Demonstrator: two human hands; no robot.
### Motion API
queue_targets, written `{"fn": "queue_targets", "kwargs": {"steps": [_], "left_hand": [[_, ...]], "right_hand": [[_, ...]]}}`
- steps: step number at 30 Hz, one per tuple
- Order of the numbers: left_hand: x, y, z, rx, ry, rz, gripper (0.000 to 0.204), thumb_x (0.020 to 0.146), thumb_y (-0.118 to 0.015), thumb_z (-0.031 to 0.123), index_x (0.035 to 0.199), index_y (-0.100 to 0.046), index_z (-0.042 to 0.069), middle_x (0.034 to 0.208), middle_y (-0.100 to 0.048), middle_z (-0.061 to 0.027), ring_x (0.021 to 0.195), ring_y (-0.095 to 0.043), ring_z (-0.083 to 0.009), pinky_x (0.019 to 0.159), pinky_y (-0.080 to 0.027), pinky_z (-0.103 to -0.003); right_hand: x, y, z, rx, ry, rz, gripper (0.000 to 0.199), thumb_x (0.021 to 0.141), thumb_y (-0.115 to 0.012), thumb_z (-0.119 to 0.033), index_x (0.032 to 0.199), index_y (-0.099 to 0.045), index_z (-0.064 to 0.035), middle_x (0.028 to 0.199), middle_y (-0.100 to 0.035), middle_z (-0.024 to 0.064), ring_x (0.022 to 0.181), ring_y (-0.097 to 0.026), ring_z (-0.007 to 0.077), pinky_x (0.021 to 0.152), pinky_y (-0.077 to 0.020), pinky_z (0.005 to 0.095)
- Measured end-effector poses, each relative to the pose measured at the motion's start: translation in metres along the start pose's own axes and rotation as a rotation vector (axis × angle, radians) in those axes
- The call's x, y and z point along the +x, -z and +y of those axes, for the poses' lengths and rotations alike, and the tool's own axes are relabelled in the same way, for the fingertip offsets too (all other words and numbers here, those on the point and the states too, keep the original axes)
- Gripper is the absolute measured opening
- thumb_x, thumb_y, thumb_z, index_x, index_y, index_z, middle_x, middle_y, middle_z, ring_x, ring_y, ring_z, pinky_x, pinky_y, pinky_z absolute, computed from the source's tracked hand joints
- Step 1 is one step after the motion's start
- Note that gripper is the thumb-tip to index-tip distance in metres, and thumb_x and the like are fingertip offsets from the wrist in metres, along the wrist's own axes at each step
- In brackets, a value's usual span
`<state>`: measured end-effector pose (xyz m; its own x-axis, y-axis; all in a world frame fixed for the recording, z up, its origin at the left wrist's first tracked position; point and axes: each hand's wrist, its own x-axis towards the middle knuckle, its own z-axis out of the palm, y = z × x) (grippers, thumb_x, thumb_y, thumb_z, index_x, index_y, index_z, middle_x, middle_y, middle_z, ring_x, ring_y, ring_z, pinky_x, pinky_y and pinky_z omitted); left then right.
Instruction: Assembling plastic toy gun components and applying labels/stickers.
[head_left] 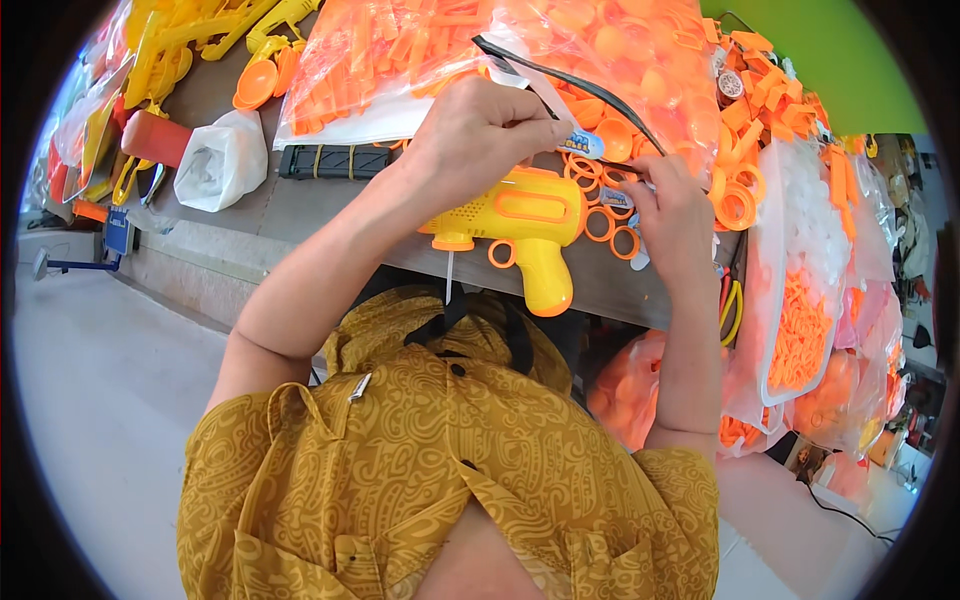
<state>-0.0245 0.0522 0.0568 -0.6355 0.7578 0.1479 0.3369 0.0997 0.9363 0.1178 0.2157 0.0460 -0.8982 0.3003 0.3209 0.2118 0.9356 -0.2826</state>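
Over the near edge of the table lies a yellow toy gun (540, 212) with orange trim, its handle pointing toward me. Above it, my left hand (478, 135) is closed in a pinch, fingertips on a thin black strap. The black strap (590, 88) arcs up and over to my right hand (672, 205), whose thumb and finger pinch its other part. Small blue-and-white labels (582, 144) show between the two hands; whether a finger touches them I cannot tell. Orange rings (600, 224) lie beside the gun, partly behind my right fingers.
Clear bags of orange parts (385, 60) cover the far table (330, 205). A white bag (222, 160) and a black ribbed block (330, 162) sit at left. On the right are loose orange pieces (738, 200), a tub of small orange parts (800, 335) and yellow-handled pliers (733, 310).
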Motion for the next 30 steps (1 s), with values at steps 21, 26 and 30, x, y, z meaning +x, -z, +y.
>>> {"fn": "queue_targets", "kwargs": {"steps": [21,26,30], "left_hand": [[-0.053,0.028,-0.033,0.545,-0.697,-0.144,0.03,0.067,-0.066,0.018,0.096,-0.061,0.013,0.106,-0.052,-0.0064,0.097,-0.048,-0.0262,0.078,-0.04,-0.04],[-0.057,0.023,-0.044,0.445,-0.689,-0.12,0.032,0.068,-0.065,0.018,0.1,-0.061,0.012,0.108,-0.053,-0.0066,0.095,-0.05,-0.026,0.078,-0.041,-0.038],[-0.057,0.022,-0.046,0.439,-0.69,-0.108,0.032,0.068,-0.065,0.018,0.1,-0.062,0.012,0.109,-0.053,-0.0073,0.094,-0.05,-0.026,0.079,-0.041,-0.038]], "right_hand": [[-0.009,0.018,-0.038,0.243,0.289,-0.109,0.056,0.069,-0.064,0.004,0.12,-0.042,-0.0022,0.086,-0.059,0.0117,0.073,-0.057,0.0203,0.064,-0.0463,0.0291],[-0.003,0.007,-0.051,0.164,0.44,-0.091,0.061,0.067,-0.065,0.002,0.122,-0.038,0.0013,0.084,-0.058,0.0122,0.073,-0.056,0.0238,0.062,-0.0456,0.0317],[-0.002,0.004,-0.051,0.262,0.46,-0.064,0.064,0.067,-0.066,0.002,0.123,-0.036,0.0022,0.085,-0.058,0.0131,0.074,-0.056,0.025,0.064,-0.0453,0.0332]]}}
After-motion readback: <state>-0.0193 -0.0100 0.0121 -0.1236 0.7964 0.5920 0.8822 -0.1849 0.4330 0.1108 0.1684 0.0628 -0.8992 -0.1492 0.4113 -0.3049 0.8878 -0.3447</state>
